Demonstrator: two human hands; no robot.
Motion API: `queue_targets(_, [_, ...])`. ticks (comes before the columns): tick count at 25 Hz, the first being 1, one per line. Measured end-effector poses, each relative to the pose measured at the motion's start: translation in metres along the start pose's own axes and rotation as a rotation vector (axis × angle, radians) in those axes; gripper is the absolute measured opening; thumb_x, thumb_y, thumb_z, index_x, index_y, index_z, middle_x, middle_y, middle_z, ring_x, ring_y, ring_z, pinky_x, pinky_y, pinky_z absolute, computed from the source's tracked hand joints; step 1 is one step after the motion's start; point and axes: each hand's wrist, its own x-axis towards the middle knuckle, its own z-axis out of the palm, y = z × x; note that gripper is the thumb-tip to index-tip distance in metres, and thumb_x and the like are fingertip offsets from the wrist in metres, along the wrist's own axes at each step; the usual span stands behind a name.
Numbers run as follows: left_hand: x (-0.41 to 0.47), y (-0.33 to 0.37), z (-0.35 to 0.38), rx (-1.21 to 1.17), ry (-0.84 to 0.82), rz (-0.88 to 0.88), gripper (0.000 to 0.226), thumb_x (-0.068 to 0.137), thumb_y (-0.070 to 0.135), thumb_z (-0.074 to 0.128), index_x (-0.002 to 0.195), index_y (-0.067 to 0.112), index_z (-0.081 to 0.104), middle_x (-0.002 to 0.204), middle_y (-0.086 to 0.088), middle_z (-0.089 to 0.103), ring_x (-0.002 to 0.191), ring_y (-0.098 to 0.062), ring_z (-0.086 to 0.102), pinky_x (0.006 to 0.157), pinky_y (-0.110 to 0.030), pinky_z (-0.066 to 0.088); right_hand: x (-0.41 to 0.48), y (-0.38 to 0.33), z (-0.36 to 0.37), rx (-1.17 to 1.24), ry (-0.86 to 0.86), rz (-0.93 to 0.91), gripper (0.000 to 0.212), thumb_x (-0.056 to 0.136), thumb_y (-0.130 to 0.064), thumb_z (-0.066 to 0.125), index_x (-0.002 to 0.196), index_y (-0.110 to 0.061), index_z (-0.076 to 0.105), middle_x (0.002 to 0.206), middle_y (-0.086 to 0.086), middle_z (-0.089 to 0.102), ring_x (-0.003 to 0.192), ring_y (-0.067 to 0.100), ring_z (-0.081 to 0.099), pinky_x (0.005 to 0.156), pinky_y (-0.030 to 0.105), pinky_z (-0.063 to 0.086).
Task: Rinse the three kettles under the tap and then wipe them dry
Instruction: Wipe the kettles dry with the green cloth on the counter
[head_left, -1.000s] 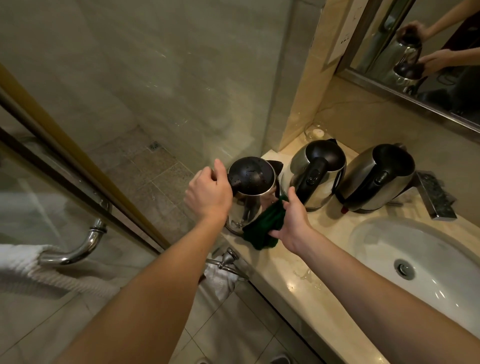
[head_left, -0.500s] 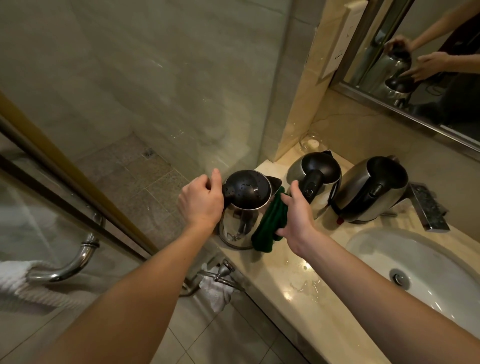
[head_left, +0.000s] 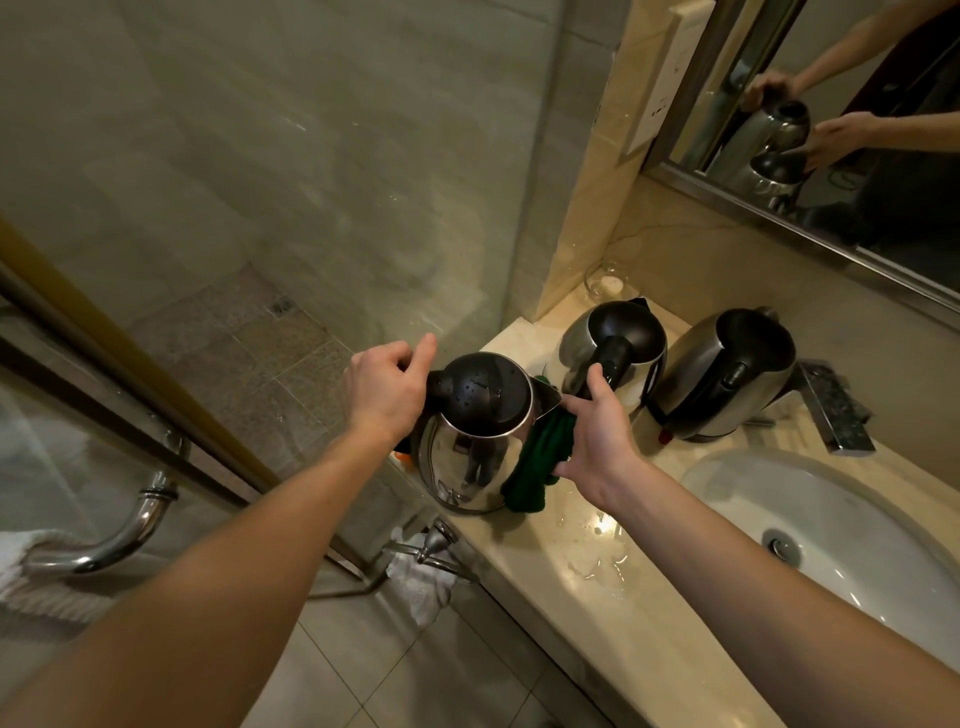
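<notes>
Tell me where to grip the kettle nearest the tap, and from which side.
Its black handle, approached from the front, the person's side. The kettle stands upright with the handle turned that way, clear of the middle kettle; its steel body is smooth and round, a poorer hold.

Beige marble counter (head_left: 613, 623) had little puddles (head_left: 597, 545) on it near the front edge. A white oval sink (head_left: 857, 499) was set into it, with a metal drain (head_left: 783, 545) at the bottom. A clear glass (head_left: 605, 283) sat back in the corner, a white wall plate (head_left: 662, 93) above it, and a framed mirror (head_left: 779, 218) ran off to the right. On the left were the shower glass (head_left: 311, 182), a floor drain (head_left: 283, 305) behind it, and a chrome handle (head_left: 130, 525) with a white towel (head_left: 31, 571) beside it. Under the counter hung a small rail (head_left: 436, 543) with a white rag (head_left: 421, 582).
</notes>
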Motion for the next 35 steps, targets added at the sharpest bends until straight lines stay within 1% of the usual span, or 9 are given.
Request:
queue_targets(4, [0.0,-0.001,0.0,-0.021,-0.01,0.029,0.055,0.091,0.054,0.046,0.049,0.019,0.041,0.05,0.003,0.041,0.052,-0.02,0.041,0.056,-0.035,0.032,0.001,0.002,0.001,-0.091,0.053,-0.027,0.077,0.094,-0.068,0.032,0.149,-0.014,0.038,0.155,0.009,0.037,0.147,0.032,0.023,0.118,0.061,0.01])
queue_targets(9, [0.001,-0.003,0.0,-0.011,-0.009,0.034,0.055,0.089,0.055,0.042,0.049,0.018,0.04,0.049,0.003,0.04,0.053,-0.021,0.041,0.057,-0.039,0.034,0.017,0.02,0.005,-0.038,0.096,0.01,0.075,0.09,-0.07,0.04,0.142,-0.016,0.046,0.14,0.008,0.056,0.134,0.029,0.046,0.117,0.06,0.015])
queue_targets(14, [0.001,-0.001,0.0,0.004,0.011,0.04,0.054,0.089,0.054,0.041,0.047,0.02,0.036,0.048,0.006,0.038,0.051,-0.019,0.04,0.054,-0.035,0.029,0.02,0.013,0.008,0.046,0.083,0.059,0.078,0.085,-0.072,0.047,0.135,-0.011,0.052,0.118,0.009,0.07,0.104,0.025,0.069,0.101,0.043,0.046])
queue_targets(17, [0.002,-0.004,0.002,0.016,0.0,0.034,0.055,0.09,0.056,0.038,0.049,0.019,0.04,0.05,0.003,0.042,0.055,-0.024,0.046,0.057,-0.039,0.039,0.018,0.001,0.006,0.02,0.05,0.067,0.09,0.081,-0.079,0.04,0.143,-0.014,0.045,0.125,0.007,0.067,0.106,0.027,0.067,0.103,0.05,0.039])
queue_targets(20, [0.003,-0.004,0.003,0.024,0.006,0.035,0.055,0.09,0.057,0.037,0.05,0.018,0.041,0.051,0.002,0.044,0.058,-0.028,0.05,0.059,-0.041,0.042,0.008,-0.014,0.008,-0.003,-0.009,0.074,0.09,0.087,-0.076,0.034,0.147,-0.01,0.039,0.123,0.008,0.067,0.1,0.028,0.068,0.081,0.047,0.045])
queue_targets(24, [0.002,-0.004,0.003,0.03,0.017,0.048,0.053,0.09,0.055,0.036,0.049,0.02,0.038,0.051,0.003,0.043,0.059,-0.03,0.051,0.058,-0.038,0.039,0.0,-0.022,0.011,-0.066,0.006,0.036,0.084,0.092,-0.07,0.032,0.147,-0.007,0.038,0.127,0.012,0.06,0.086,0.026,0.064,0.095,0.052,0.037])
queue_targets(29, [0.0,-0.006,0.001,0.004,0.066,-0.015,0.053,0.09,0.055,0.035,0.051,0.019,0.041,0.054,0.0,0.046,0.06,-0.029,0.051,0.059,-0.038,0.04,0.011,-0.034,0.023,-0.212,0.036,-0.041,0.082,0.086,-0.073,0.037,0.135,-0.009,0.053,0.14,0.013,0.052,0.128,0.035,0.047,0.113,0.059,0.025])
queue_targets(32, [0.001,-0.007,-0.001,-0.012,0.07,-0.013,0.053,0.09,0.054,0.034,0.051,0.02,0.042,0.051,0.002,0.044,0.053,-0.022,0.046,0.053,-0.031,0.03,0.022,-0.06,0.034,-0.442,-0.018,-0.026,0.075,0.088,-0.073,0.034,0.111,-0.009,0.067,0.122,0.016,0.062,0.112,0.033,0.055,0.103,0.054,0.035])
queue_targets(35, [0.001,-0.005,0.001,0.02,0.055,-0.009,0.056,0.088,0.059,0.031,0.052,0.018,0.043,0.054,-0.002,0.048,0.057,-0.026,0.051,0.055,-0.033,0.036,0.035,-0.079,0.041,-0.588,-0.171,0.028,0.082,0.09,-0.072,0.032,0.115,-0.003,0.067,0.119,0.02,0.066,0.11,0.034,0.061,0.098,0.047,0.043])
